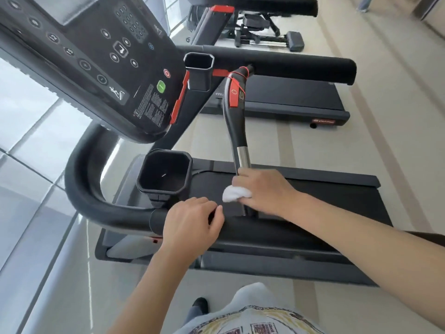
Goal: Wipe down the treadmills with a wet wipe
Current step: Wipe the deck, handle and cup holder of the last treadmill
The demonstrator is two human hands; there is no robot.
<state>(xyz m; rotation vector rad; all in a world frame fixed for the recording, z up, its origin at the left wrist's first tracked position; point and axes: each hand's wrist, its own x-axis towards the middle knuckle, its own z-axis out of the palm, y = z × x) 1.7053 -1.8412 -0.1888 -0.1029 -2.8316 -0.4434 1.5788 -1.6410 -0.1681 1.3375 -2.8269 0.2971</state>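
I stand beside a black treadmill whose console [101, 59] fills the upper left. Its padded side handrail [265, 231] runs across the middle. My left hand [192, 227] grips this handrail, fingers curled over its top. My right hand [262, 189] holds a bunched white wet wipe [232, 194] and is wrapped around the lower end of the inner grip bar [237, 124], just below its silver sensor section. The wipe bulges out at the left of my palm.
A black cup holder [166, 174] sits left of my right hand, another [199, 68] higher up. The treadmill belt [337, 196] lies below. A second treadmill [284, 97] stands beyond, then other gym equipment [267, 32]. Tiled floor surrounds them.
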